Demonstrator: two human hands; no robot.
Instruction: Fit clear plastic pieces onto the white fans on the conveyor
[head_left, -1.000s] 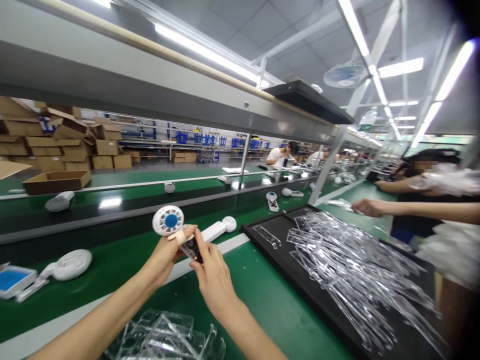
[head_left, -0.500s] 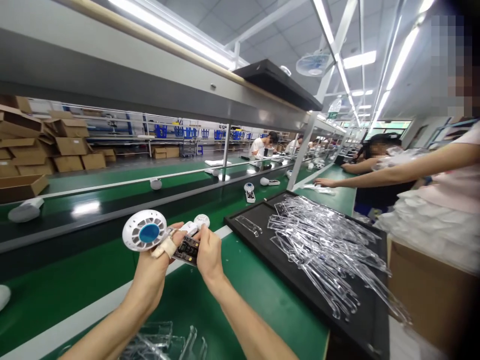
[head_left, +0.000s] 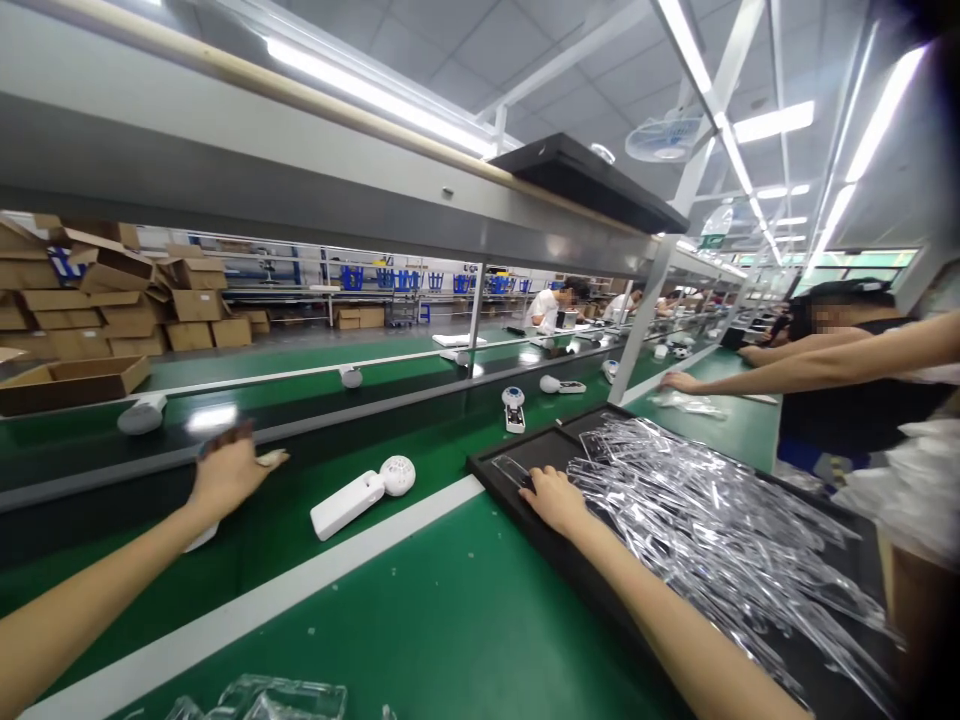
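My left hand (head_left: 225, 472) is above the dark green belt at the left, fingers spread and somewhat blurred, with a pale wrap on the thumb. Below its wrist a white piece (head_left: 201, 538) is partly covered by my arm. Between my hands a white handheld fan (head_left: 352, 502) lies on the belt, its round head toward the right. At the near-left corner of the black tray (head_left: 536, 535), my right hand (head_left: 556, 498) has its fingers curled onto the end of a clear plastic part (head_left: 510, 468). The fingertips are partly hidden.
A heap of clear plastic parts (head_left: 690, 510) fills much of the tray, and more clear parts (head_left: 277, 697) lie at the bottom edge. An open-bodied fan (head_left: 514, 410) sits farther along the belt. A metal post (head_left: 643, 320) stands behind the tray. A co-worker's arm (head_left: 810, 370) reaches in from the right.
Both hands have let go of the fan and its parts and moved apart. My left hand went left over the belt; my right went to the tray. The view shifted slightly.
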